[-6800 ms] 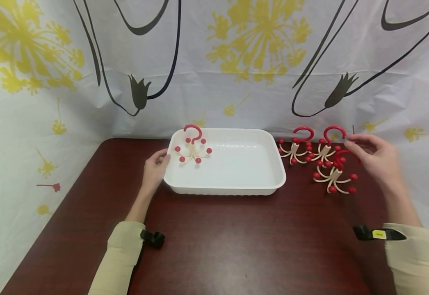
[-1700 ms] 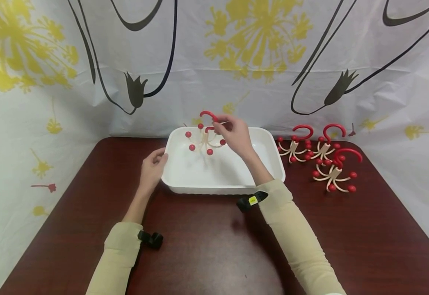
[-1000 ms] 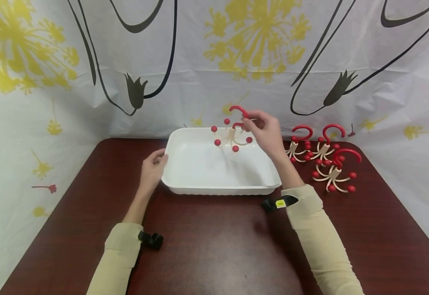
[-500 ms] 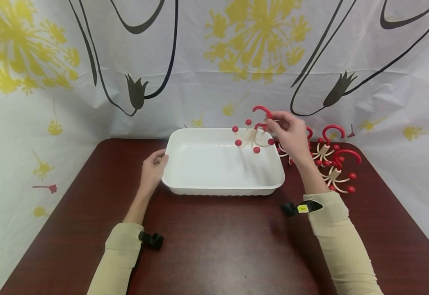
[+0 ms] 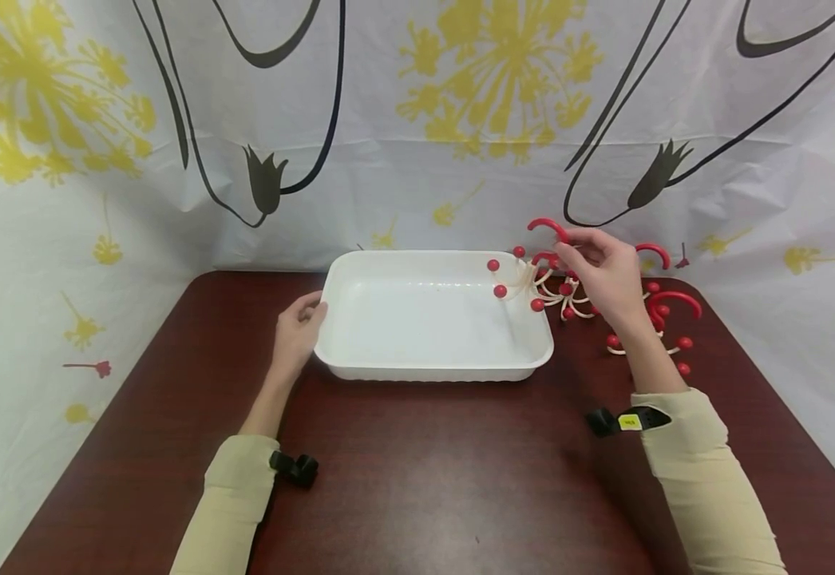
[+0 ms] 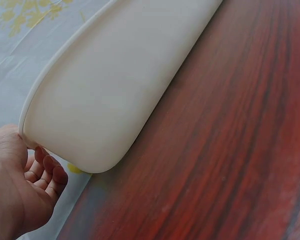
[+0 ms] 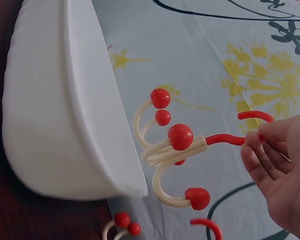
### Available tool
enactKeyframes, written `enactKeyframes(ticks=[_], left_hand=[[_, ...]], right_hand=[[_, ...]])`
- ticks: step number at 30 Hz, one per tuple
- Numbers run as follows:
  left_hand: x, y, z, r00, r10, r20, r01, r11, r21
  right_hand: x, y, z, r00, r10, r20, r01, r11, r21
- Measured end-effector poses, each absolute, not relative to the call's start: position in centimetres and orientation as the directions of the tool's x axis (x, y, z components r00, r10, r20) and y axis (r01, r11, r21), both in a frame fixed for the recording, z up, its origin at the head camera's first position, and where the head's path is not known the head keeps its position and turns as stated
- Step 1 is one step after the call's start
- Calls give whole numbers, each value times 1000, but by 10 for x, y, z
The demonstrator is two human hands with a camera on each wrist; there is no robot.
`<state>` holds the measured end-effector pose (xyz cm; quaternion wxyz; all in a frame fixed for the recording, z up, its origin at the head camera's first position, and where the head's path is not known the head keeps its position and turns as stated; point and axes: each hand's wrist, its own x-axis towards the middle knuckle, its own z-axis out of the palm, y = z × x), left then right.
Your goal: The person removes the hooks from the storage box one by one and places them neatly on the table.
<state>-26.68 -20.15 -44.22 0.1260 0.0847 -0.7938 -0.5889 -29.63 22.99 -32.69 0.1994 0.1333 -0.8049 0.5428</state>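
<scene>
My right hand point(image 5: 604, 275) pinches the red top hook of a multi-arm hook hanger point(image 7: 180, 137), whose cream curved arms end in red balls. In the head view this hanger is held over the right rim of the white tray point(image 5: 425, 327); in the right wrist view its arms hang beside the tray's end. My left hand point(image 5: 297, 327) grips the tray's left rim, with thumb at the edge and fingers curled below in the left wrist view. Several like hangers stand right of the tray, such as the front hanger point(image 5: 678, 300), partly hidden by my right arm.
The tray rests on a dark red-brown wooden table point(image 5: 403, 463). A white cloth with yellow and dark flower prints point(image 5: 389, 184) hangs behind the table and at both sides.
My right hand first reached toward the hangers at right, then lifted the hanger out of the tray and carried it rightward to the tray's right rim. The left hand has stayed at the left rim.
</scene>
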Motion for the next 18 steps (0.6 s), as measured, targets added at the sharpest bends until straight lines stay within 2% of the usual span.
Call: enactKeyframes(ticks=[18], left_hand=[[-267, -202, -442, -954, -286, 88, 4, 282, 959]], right_hand=[[-277, 283, -337, -881, 55, 469, -395, 458, -796]])
